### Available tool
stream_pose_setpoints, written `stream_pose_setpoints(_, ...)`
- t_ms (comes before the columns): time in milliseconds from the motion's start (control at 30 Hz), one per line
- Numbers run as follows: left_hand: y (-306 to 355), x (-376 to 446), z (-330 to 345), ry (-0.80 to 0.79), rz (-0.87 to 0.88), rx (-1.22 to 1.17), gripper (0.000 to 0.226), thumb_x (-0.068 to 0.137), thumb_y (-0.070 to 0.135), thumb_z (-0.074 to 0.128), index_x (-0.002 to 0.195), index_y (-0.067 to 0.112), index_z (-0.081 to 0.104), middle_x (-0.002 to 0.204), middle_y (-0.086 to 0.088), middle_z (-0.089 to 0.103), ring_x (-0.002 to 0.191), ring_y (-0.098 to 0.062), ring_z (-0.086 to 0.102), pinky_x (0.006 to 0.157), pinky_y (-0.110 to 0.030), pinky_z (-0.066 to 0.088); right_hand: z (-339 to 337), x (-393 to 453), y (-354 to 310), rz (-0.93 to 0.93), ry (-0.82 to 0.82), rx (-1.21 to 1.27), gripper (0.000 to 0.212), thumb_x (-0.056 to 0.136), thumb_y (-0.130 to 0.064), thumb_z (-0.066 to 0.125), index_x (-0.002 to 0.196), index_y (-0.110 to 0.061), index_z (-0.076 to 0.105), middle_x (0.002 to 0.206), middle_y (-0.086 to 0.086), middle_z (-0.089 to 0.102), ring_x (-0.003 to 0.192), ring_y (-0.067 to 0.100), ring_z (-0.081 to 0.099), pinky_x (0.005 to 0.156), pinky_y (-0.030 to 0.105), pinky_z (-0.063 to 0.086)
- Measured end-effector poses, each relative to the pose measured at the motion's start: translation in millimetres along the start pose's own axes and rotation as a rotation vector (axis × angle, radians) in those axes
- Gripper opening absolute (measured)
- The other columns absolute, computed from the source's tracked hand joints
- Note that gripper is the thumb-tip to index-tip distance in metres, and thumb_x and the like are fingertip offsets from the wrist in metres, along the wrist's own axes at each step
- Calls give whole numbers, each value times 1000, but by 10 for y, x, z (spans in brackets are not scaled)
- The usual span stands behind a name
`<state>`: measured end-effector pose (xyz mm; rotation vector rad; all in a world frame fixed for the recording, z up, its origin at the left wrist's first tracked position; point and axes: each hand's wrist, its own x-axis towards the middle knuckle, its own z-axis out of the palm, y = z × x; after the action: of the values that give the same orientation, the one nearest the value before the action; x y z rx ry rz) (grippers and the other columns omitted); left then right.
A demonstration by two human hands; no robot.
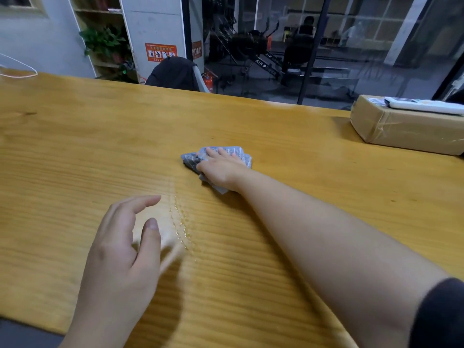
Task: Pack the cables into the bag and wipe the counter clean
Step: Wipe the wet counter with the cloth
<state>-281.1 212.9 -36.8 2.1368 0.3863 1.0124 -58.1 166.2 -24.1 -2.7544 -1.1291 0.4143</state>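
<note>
My right hand (221,167) lies flat on a crumpled grey cloth (193,159) in the middle of the wooden counter (75,151), fingers straight and pressing it down. A wet streak (180,222) shines on the wood between my two hands. My left hand (123,249) hovers near the front edge with its fingers loosely spread and nothing in it. No cables and no bag are in view.
A taped cardboard box (401,129) with a white remote control (424,106) on top sits at the counter's far right. Beyond the far edge stand a chair with a dark jacket (173,72) and a glass wall. A white wire (18,71) lies at the far left.
</note>
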Motion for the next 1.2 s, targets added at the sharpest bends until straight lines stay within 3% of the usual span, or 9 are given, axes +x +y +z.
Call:
stream_pose_setpoints(200, -108, -7, -81, 111, -102, 19, 44, 94, 4, 45, 100, 46, 54, 102, 16, 58, 90, 11, 51, 72, 8, 29, 95, 16, -456, -221, -59, 70, 54, 98, -32, 27, 151, -23, 19, 161, -5, 4, 148, 14, -2, 119, 37, -3)
stream_pose_setpoints(267, -164, 1, -128, 115, -120, 65, 40, 94, 5, 44, 105, 43, 55, 102, 20, 56, 92, 9, 50, 74, 8, 28, 121, -64, -544, -294, -74, 56, 54, 99, -31, 27, 151, -25, 16, 161, -6, 4, 148, 13, -2, 119, 35, -3)
stream_pose_setpoints(333, -204, 16, -183, 106, -104, 103, 39, 94, 6, 44, 103, 43, 54, 99, 26, 51, 92, 22, 45, 76, 11, 24, 147, -168, -615, -353, -89, 46, 53, 99, -31, 28, 151, -30, 15, 161, -8, 4, 148, 12, -2, 119, 35, -4)
stream_pose_setpoints(433, -257, 9, -284, 128, -80, 143, 44, 94, 7, 43, 97, 51, 47, 91, 21, 49, 90, 9, 45, 79, 6, 27, 214, -331, -742, -444, -103, -4, 51, 100, -32, 28, 150, -35, 15, 161, -8, 4, 148, 13, -2, 118, 35, -4)
stream_pose_setpoints(567, -324, -40, -352, 191, -82, 116, 31, 92, 20, 39, 96, 48, 50, 102, 12, 49, 99, -3, 44, 86, -15, 33, 306, -590, -894, -550, -106, -100, 52, 100, -30, 29, 150, -35, 14, 161, -7, 3, 148, 15, -2, 118, 36, -2)
stream_pose_setpoints(767, -398, -62, -422, 258, -143, -181, 20, 86, 45, 38, 94, 50, 56, 103, 17, 59, 100, 8, 53, 91, -17, 38, 361, -1109, -833, -673, -168, -52, 50, 100, -23, 31, 149, -34, 23, 160, -8, 9, 148, 12, -1, 119, 36, -3)
stream_pose_setpoints(933, -434, -88, -508, 277, -147, -263, 21, 86, 44, 40, 94, 47, 60, 106, 16, 61, 109, -4, 55, 100, -29, 40, 371, -1558, -431, -621, -169, 38, 51, 99, -22, 35, 147, -35, 28, 160, -9, 10, 147, 7, -2, 120, 31, -5)
stream_pose_setpoints(1067, -452, -141, -567, 210, -143, -182, 22, 87, 45, 38, 95, 53, 57, 116, 7, 59, 111, -6, 52, 97, -28, 38, 378, -1755, -192, -405, -74, 67, 52, 99, -30, 34, 148, -39, 20, 160, -12, 3, 147, 6, -7, 120, 31, -7)
stream_pose_setpoints(1200, -445, -161, -574, 179, -138, -159, 28, 93, 33, 37, 95, 55, 54, 112, 14, 56, 107, 4, 50, 90, -17, 34, 399, -1645, -284, -165, -10, 67, 53, 100, -39, 23, 150, -36, 8, 161, -7, -6, 147, 12, -13, 118, 34, -8)
